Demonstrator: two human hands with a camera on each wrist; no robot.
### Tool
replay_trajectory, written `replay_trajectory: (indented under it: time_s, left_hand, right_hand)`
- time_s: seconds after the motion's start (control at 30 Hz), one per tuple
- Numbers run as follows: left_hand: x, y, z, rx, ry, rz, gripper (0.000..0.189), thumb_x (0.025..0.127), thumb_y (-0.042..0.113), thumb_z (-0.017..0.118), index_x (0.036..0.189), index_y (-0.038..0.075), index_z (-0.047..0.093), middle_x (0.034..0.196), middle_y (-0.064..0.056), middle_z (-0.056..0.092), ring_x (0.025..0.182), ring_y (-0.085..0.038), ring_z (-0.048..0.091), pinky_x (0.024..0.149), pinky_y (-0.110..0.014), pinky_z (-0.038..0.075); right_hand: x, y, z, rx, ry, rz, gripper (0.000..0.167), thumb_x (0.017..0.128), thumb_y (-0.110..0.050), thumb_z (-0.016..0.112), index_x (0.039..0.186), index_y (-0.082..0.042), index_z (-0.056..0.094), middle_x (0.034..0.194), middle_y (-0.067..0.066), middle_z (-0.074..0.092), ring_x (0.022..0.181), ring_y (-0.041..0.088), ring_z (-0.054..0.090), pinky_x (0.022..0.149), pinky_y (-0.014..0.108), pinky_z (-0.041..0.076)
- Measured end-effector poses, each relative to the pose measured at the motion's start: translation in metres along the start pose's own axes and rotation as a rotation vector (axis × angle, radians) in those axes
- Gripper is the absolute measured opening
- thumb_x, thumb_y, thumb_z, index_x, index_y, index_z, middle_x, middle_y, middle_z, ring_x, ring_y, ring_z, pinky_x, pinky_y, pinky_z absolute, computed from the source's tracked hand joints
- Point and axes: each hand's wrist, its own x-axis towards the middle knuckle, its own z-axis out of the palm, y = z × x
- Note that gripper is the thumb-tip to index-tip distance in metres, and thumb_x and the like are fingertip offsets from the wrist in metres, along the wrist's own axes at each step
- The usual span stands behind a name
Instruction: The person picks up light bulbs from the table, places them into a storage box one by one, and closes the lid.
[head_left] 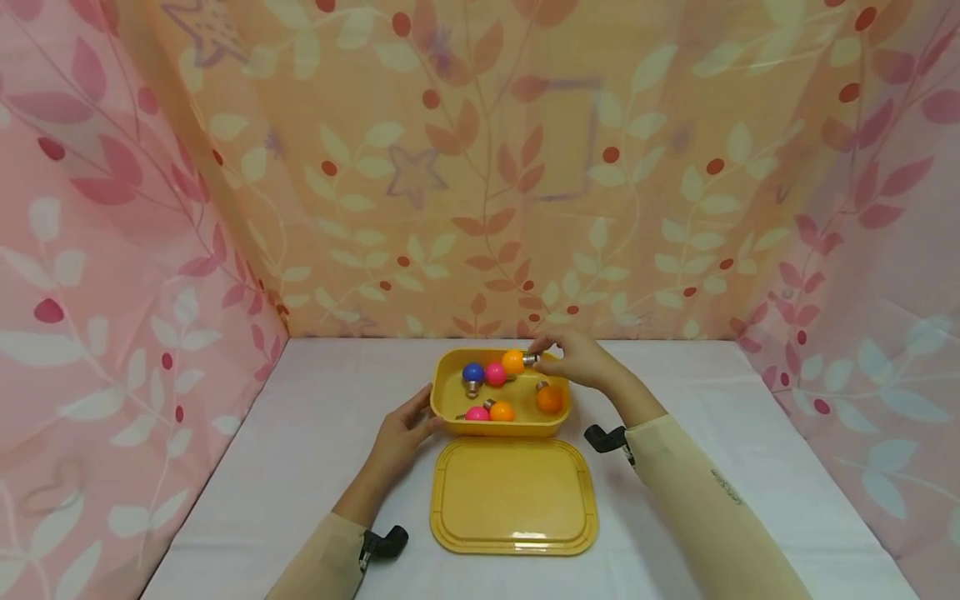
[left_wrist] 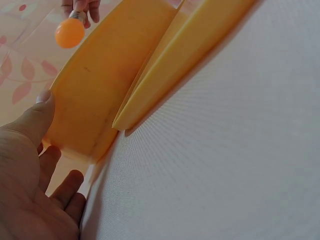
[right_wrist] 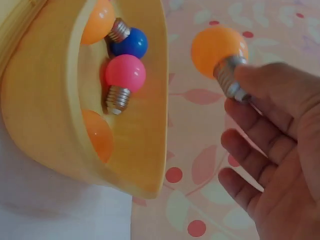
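My right hand pinches an orange light bulb by its silver screw base, between thumb and forefinger, above the back right of a yellow plastic box. My left hand holds the left end of this box, thumb at the near corner; the left wrist view shows its fingers loosely bent beside the wall. Inside the box lie a blue bulb, a pink bulb, another pink bulb near the front wall, an orange bulb beside it and a further orange bulb at the right.
Directly in front of the box, a yellow lid lies flat on the white tablecloth. Leaf-patterned cloth hangs behind the table and along both sides. Each wrist wears a small black camera mount.
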Motion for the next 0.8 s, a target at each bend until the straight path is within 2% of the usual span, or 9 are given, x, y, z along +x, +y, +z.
replay_trajectory:
  time_s: [0.1,0.23,0.4,0.5,0.63,0.8]
  left_hand:
    - [-0.001,0.000,0.001,-0.003,-0.004,-0.006,0.065,0.094,0.039,0.075,0.153,0.039,0.046,0.151,0.011,0.055,0.147,-0.021,0.042,0.123,-0.053,0.030]
    - [-0.002,0.001,0.001,0.007,-0.002,-0.009,0.066,0.095,0.037,0.075,0.153,0.040,0.045,0.151,0.012,0.054,0.148,-0.021,0.042,0.123,-0.054,0.030]
    - [-0.001,0.003,0.001,0.001,-0.004,-0.010,0.065,0.095,0.035,0.074,0.153,0.039,0.046,0.151,0.012,0.054,0.148,-0.022,0.042,0.123,-0.053,0.030]
    - [-0.001,0.003,0.000,0.001,-0.009,-0.018,0.065,0.095,0.036,0.074,0.154,0.039,0.045,0.152,0.011,0.053,0.148,-0.023,0.042,0.123,-0.053,0.030]
    - [-0.001,0.002,0.000,0.009,-0.006,-0.021,0.066,0.095,0.037,0.074,0.154,0.039,0.044,0.151,0.010,0.054,0.148,-0.024,0.041,0.123,-0.054,0.030]
    - [0.000,0.002,-0.001,0.004,-0.006,-0.012,0.066,0.095,0.036,0.075,0.154,0.040,0.046,0.150,0.010,0.056,0.147,-0.022,0.043,0.122,-0.053,0.031]
  right_hand:
    - [0.008,-0.001,0.003,-0.049,-0.087,-0.051,0.015,0.088,-0.020,0.080,0.102,-0.021,0.077,0.105,-0.006,0.071,0.111,0.024,0.060,0.105,0.053,0.051]
    - [0.017,-0.007,0.005,-0.148,-0.152,-0.086,0.011,0.088,-0.020,0.080,0.098,-0.021,0.077,0.100,-0.007,0.068,0.104,0.024,0.059,0.097,0.045,0.054]
    - [0.027,-0.012,0.004,-0.237,-0.211,-0.078,0.011,0.087,-0.019,0.082,0.097,-0.017,0.077,0.096,-0.005,0.069,0.102,0.030,0.061,0.092,0.039,0.054]
    - [0.031,-0.010,0.006,-0.273,-0.244,-0.069,0.011,0.087,-0.021,0.083,0.097,-0.019,0.078,0.095,-0.006,0.069,0.099,0.028,0.061,0.090,0.036,0.053]
    - [0.037,-0.006,0.012,-0.276,-0.275,-0.073,0.011,0.088,-0.021,0.082,0.098,-0.019,0.078,0.094,-0.007,0.068,0.092,0.018,0.058,0.087,0.032,0.053]
    - [0.039,-0.006,0.018,-0.225,-0.318,-0.011,0.015,0.088,-0.019,0.081,0.103,-0.016,0.078,0.097,-0.005,0.068,0.091,0.016,0.059,0.087,0.031,0.056]
